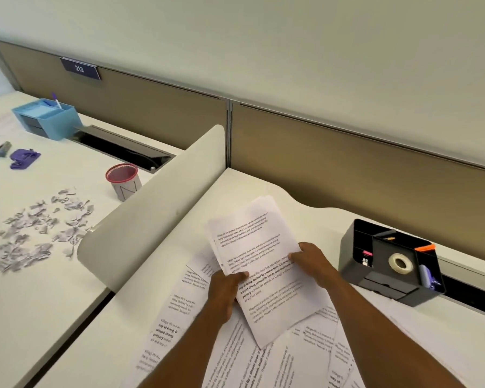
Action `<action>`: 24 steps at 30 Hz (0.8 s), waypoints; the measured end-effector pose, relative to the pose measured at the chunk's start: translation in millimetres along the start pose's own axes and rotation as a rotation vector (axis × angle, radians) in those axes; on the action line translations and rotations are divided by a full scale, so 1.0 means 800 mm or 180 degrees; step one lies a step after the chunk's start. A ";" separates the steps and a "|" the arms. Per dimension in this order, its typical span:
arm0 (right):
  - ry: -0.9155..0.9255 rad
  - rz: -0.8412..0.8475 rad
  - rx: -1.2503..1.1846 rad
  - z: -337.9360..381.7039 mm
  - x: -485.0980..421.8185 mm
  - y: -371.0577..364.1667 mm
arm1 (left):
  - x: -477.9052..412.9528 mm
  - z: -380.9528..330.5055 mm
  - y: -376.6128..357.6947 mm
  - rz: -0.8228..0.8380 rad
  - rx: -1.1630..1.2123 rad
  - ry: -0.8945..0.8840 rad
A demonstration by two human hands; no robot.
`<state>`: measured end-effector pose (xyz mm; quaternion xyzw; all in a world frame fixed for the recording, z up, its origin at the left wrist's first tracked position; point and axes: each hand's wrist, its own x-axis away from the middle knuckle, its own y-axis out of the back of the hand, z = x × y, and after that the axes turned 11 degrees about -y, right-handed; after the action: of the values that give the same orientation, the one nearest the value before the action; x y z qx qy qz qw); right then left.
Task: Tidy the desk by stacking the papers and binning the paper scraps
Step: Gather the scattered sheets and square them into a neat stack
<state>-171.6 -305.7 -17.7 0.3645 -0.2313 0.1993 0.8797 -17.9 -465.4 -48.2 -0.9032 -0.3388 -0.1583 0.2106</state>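
So the person's mid-stacking right now: both hands are closed on a small bundle of printed sheets (pixel 259 264), the left hand (pixel 224 292) pinching the left edge with the thumb on top, the right hand (pixel 314 264) gripping the right edge the same way. The bundle's held just above the desk (pixel 263 186), tilted a bit, and the top edges aren't quite lined up — you can see a sheet or two poking out at the far end. Underneath and all around it there's a mess of loose pages (pixel 235 354) fanned across the near part of the desk, overlapping every which way, so the gathering looks maybe halfway at best. The scraps part hasn't been touched as far as I can tell: the pile of torn paper bits (pixel 39 233) is sitting on the neighbouring desk past the white divider (pixel 157 208), with a little red-rimmed mesh cup (pixel 122 180) near it that might be the bin, can't say for sure. My guess for the next move: tap the bundle square, or free one hand to slide up another loose page and tuck it in — and keep a firm pinch, since thin sheets like these slip and fan out easily. The black organiser (pixel 392 264) sits well clear on the right.
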 end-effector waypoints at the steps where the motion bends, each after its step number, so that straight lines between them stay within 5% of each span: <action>1: -0.0011 -0.0040 0.0096 -0.001 -0.004 -0.002 | -0.002 0.004 -0.002 -0.0163 -0.0141 -0.0034; 8: -0.0125 -0.0278 0.1186 -0.007 -0.038 -0.026 | -0.006 0.001 -0.029 -0.1078 -0.2000 0.0008; 24: 0.0367 -0.0441 0.0834 0.001 -0.028 -0.028 | -0.009 -0.004 -0.031 -0.1064 -0.0916 -0.0297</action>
<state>-178.3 -324.9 -42.1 0.4792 -0.1267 0.1872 0.8481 -40.4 -453.7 -41.2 -0.8615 -0.4671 -0.1958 0.0346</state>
